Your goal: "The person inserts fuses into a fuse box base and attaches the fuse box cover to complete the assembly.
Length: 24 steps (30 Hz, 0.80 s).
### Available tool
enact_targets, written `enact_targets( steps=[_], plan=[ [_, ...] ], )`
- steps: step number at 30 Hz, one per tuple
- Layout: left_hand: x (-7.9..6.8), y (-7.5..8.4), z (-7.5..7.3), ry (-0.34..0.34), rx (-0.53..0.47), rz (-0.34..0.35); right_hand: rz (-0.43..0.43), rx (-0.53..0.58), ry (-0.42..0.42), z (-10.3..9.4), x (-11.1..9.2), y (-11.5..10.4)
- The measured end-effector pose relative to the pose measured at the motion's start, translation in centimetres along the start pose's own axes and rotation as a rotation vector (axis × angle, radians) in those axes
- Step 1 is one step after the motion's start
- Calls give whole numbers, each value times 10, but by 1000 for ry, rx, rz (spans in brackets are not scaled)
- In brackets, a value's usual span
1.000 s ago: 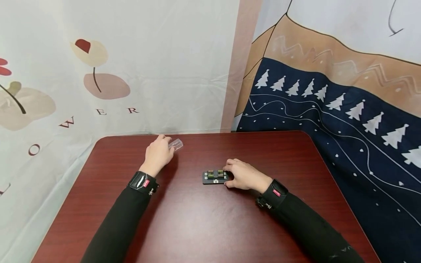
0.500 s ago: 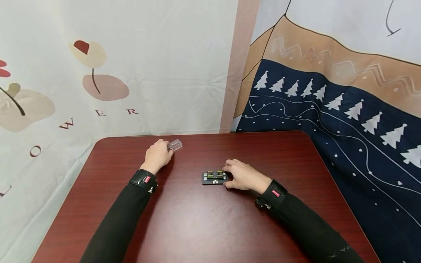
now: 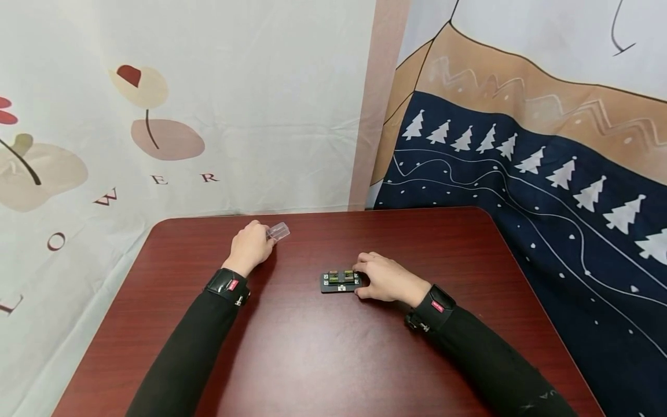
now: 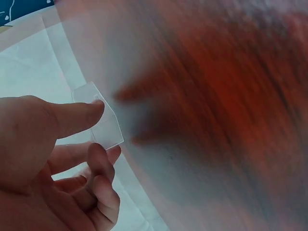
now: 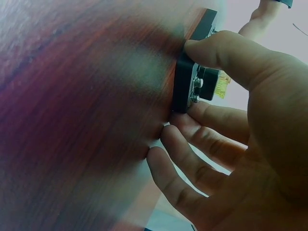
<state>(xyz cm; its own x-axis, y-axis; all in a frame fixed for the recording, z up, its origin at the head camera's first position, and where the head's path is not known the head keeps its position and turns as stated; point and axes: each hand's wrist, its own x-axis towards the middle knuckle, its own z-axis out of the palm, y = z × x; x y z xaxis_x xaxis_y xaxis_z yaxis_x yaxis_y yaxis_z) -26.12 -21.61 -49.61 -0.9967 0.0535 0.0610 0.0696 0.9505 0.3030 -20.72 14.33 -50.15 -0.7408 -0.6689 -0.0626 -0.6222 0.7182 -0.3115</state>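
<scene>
A small clear plastic cover [image 3: 280, 231] is pinched by my left hand [image 3: 249, 248] near the table's far edge. In the left wrist view, the thumb lies on one face of the cover [image 4: 107, 126] and fingers are behind it; it appears held just above the wood. Near the table's middle, a black fuse holder [image 3: 340, 283] with metal screws and yellow-green fuses lies flat. My right hand [image 3: 392, 279] grips its right end. Seen from the right wrist, the thumb is on one long side of the fuse holder [image 5: 181, 89] and the index finger on the other.
Both things are over a reddish-brown wooden table [image 3: 312, 359] with rounded far corners. Behind it hang a pale printed curtain [image 3: 281, 116] and a dark blue cloth [image 3: 469, 174] with white trees. Black sleeves and wrist straps cover both forearms.
During the first half second my left hand moved slightly down and toward me with the clear cover. Since then it has barely shifted. The right hand and fuse holder stay in place.
</scene>
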Motion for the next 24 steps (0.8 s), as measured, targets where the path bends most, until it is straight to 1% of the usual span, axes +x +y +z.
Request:
enact_targets(
  steps=[6, 10, 18, 24],
  plan=[
    [-1, 3, -5, 33, -15, 8, -3, -1, 2, 0, 1, 0],
    [-6, 10, -8, 48, -21, 26, -9, -3, 5, 0, 1, 1],
    [-22, 35, -10, 84, -14, 124, -17, 14, 13, -1, 2, 2],
    [-33, 55, -10, 78, -11, 177, -15, 20, 11, 0, 1, 2]
  ],
)
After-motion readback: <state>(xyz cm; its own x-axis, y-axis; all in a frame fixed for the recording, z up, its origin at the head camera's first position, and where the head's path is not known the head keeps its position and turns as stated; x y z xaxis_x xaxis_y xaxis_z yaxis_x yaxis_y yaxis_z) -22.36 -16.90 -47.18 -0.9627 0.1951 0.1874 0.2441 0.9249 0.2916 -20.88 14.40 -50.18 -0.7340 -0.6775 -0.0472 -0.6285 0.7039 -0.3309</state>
